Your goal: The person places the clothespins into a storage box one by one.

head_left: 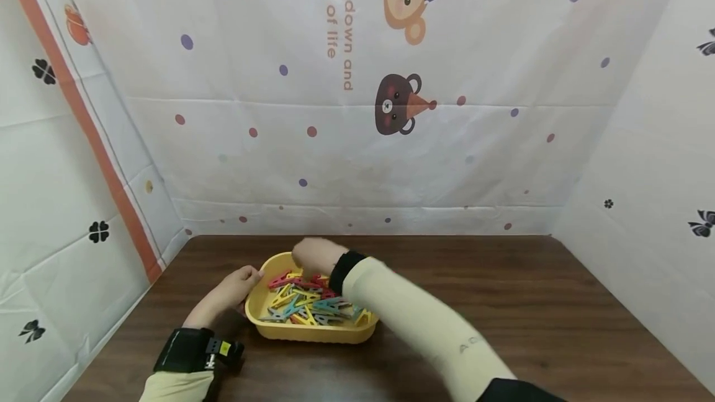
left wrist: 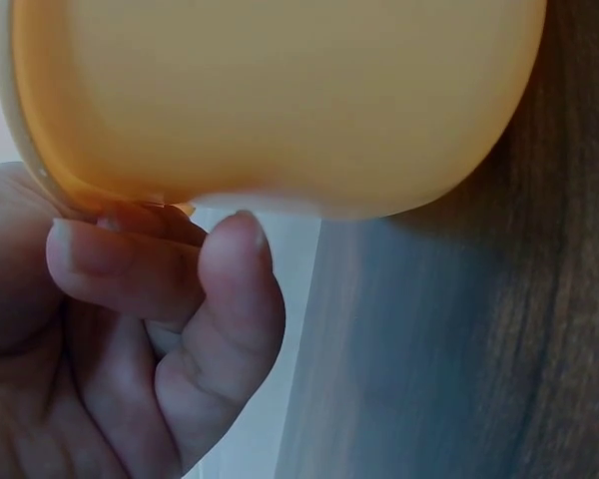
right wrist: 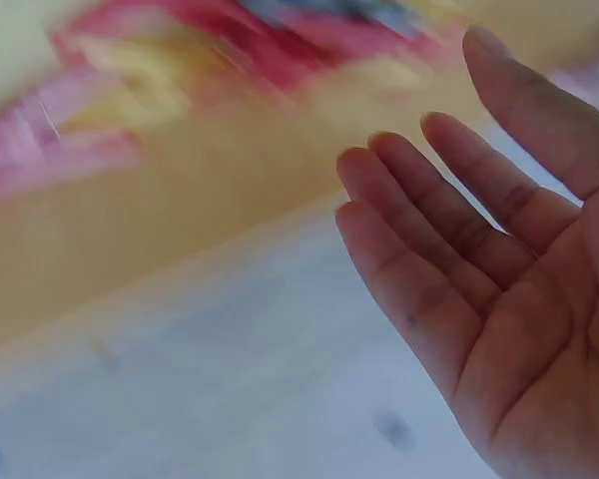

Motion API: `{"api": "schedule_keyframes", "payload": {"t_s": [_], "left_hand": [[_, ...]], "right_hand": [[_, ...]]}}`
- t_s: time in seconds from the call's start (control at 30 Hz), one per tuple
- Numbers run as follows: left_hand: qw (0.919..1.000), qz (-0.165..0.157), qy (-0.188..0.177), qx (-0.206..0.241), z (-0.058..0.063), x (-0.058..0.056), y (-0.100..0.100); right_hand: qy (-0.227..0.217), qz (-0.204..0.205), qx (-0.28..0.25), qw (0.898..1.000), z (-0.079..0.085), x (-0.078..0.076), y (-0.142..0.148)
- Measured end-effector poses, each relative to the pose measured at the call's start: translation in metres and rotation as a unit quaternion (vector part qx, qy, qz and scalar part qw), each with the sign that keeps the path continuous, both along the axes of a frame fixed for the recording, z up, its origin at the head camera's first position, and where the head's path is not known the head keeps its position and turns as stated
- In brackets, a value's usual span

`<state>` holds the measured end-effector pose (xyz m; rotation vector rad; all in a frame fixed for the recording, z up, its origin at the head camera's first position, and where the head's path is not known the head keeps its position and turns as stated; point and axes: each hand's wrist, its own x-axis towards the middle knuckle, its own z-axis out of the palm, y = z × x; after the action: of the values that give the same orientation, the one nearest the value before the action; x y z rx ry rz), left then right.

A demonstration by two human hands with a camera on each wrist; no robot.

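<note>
A yellow plastic basket [head_left: 313,332] with rounded corners stands on the table, holding a heap of plastic clothespins [head_left: 296,298] in red, yellow, blue and grey. At its left end, my left hand [head_left: 237,287] grips the rim; the left wrist view shows curled fingers [left wrist: 240,289] under the basket's smooth outer wall [left wrist: 280,100]. Over the far side of the basket is my right hand [head_left: 318,255], and its forearm covers the right end. Seen from the right wrist, its fingers [right wrist: 399,264] are loosely extended with nothing between them, and blurred clothespins [right wrist: 270,45] lie beyond.
The dark brown wooden table [head_left: 475,303] stretches to the right of the basket. Behind it hangs a white sheet [head_left: 346,160] printed with bears and dots. More printed sheeting [head_left: 50,191] closes off the left side.
</note>
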<state>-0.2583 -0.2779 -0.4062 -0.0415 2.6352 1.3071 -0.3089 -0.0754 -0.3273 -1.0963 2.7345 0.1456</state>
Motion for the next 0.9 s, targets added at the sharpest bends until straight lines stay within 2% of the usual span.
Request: {"api": "schedule_keyframes", "payload": {"t_s": [0.1,0.17,0.23,0.3,0.43,0.53,0.6,0.67,0.8,0.9], "left_hand": [[1.0,0.002,-0.003,0.002,0.001,0.0,0.001],[0.9999,0.008,-0.006,0.003,0.002,0.0,0.001],[1.0,0.007,-0.007,0.0,0.002,0.001,0.001],[1.0,0.006,-0.005,0.0,0.002,0.001,0.001],[1.0,0.001,-0.001,0.004,0.0,0.001,0.001],[1.0,0.001,-0.002,0.01,-0.001,0.0,0.0],[0.9999,0.001,-0.003,0.015,-0.002,0.0,-0.001],[0.9998,0.0,-0.004,0.018,-0.002,0.0,-0.002],[0.9997,0.005,-0.007,0.025,-0.002,0.0,-0.002],[0.9996,0.003,-0.007,0.029,-0.002,0.0,-0.001]], "right_hand": [[0.005,0.044,-0.056,0.997,0.044,0.01,0.024],[0.004,0.069,-0.102,0.992,0.065,0.019,0.047],[0.007,0.086,-0.143,0.986,0.075,0.031,0.072],[0.02,0.088,-0.163,0.983,0.077,0.043,0.099],[0.054,0.072,-0.186,0.979,0.06,0.064,0.149],[0.072,0.05,-0.207,0.974,0.036,0.072,0.178],[0.069,0.035,-0.216,0.973,0.018,0.075,0.191],[0.055,0.03,-0.222,0.973,0.001,0.078,0.199],[0.0,0.009,-0.214,0.977,-0.026,0.085,0.201],[0.003,-0.008,-0.185,0.983,-0.04,0.088,0.194]]}}
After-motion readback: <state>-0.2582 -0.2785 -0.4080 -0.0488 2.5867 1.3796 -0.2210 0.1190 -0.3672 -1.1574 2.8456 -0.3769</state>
